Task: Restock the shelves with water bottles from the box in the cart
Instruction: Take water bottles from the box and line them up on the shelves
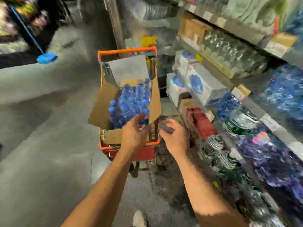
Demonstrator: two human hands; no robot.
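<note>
A: Step in hand?

B: Reaching for a fresh load, by the look of it. Left hand (pixel 134 130) over the near edge of the box (pixel 105 110), fingers loosely spread, gripping nothing visible. Right hand (pixel 175 135) just beside the cart (pixel 127 50), over the floor, fingers relaxed and apart, also holding nothing.

A: And the water bottles?

B: Still in the box: a cluster of blue-capped water bottles (pixel 131 100), packed close between the open flaps, box sitting inside the cart. More stock already on the shelves (pixel 275 125) to the right, well apart from the cart.

A: Next move?

B: Probably down into the box, fingers round a bottle neck or two, then a lift clear of the flaps and a swing right toward a shelf gap. Worth minding the right flap, standing between bottles and shelves.

A: Anything hard to read?

B: Plenty. Heavy blur throughout. Left fingertips merging with the bottles behind, so contact impossible to judge. Bottle count unreadable. Shelf goods smeared; open slots not discernible. Lower part of the cart hidden behind the forearms. A blue mop head (pixel 46 58) far left, clear enough.
</note>
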